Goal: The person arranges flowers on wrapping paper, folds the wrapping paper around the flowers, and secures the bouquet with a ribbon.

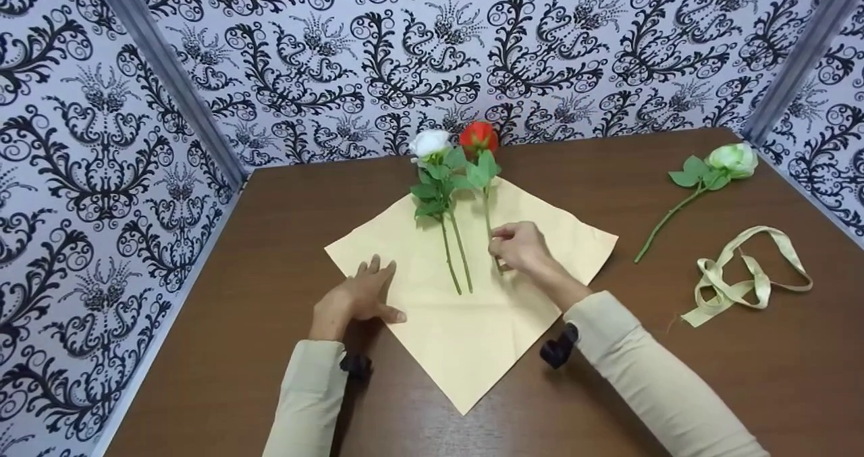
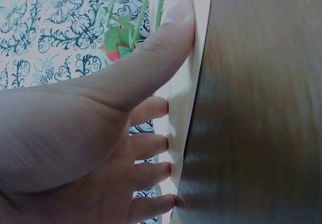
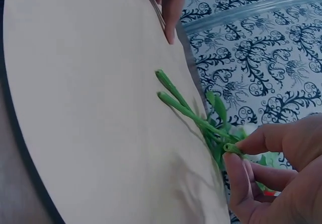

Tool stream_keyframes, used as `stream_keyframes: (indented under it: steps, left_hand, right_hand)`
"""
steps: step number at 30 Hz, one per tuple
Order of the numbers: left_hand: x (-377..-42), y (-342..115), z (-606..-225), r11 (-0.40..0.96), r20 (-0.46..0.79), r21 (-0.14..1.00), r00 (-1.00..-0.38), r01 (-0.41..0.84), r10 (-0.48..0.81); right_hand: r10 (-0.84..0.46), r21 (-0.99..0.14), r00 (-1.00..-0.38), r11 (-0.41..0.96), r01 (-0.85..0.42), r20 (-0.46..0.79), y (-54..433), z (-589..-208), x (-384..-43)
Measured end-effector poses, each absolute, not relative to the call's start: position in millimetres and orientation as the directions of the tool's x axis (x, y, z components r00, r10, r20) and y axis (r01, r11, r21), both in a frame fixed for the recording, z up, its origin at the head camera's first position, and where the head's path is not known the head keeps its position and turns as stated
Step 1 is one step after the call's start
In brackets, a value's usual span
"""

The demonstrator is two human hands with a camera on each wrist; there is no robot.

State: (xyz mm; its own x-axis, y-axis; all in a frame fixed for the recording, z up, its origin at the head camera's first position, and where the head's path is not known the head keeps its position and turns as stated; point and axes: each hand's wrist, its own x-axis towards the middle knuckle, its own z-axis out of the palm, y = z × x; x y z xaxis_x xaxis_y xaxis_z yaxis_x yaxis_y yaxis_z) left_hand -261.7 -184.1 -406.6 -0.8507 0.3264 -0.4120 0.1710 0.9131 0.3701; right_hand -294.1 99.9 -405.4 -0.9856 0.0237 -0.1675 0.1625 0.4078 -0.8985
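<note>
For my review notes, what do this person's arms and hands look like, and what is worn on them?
The left hand and right hand are bare, with no gloves or rings visible. The left sleeve and right sleeve are long, plain and pale beige, ending in cuffs. A small black device juts out beside each cuff; its details are unclear.

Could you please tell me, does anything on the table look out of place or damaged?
Nothing looks clearly spilled or damaged. The greenish-white flower lies off the paper, apart from the red flower, so it looks a little separated. Nearby, the ribbon lies in loose, untidy loops. Both could simply be set aside.
</note>
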Motion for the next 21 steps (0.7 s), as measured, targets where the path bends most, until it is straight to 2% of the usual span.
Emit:
stream_keyframes:
  steps: [9, 16, 21]
  left_hand:
    - [-262.6, -183.7, -409.2, 0.909, -0.404, 0.372, -0.849, 0.188, 0.341]
    - [-263.0, -184.2, -408.8, 0.913, -0.397, 0.359, -0.852, 0.197, 0.340]
    - [-262.4, -184.5, -407.9, 0.911, -0.393, 0.363, -0.854, 0.195, 0.339]
  right_hand:
    - [-0.007, -0.895, -0.987, 0.422, 0.144, -0.161, 82.1, -419.1, -289.9]
    - [-0.043, -0.836, -0.998, 0.549, 0.013, -0.044, 74.0, -424.6, -287.5]
    - [-0.087, -0.807, -0.996, 0.590, -0.040, -0.014, 72.7, -427.8, -285.7]
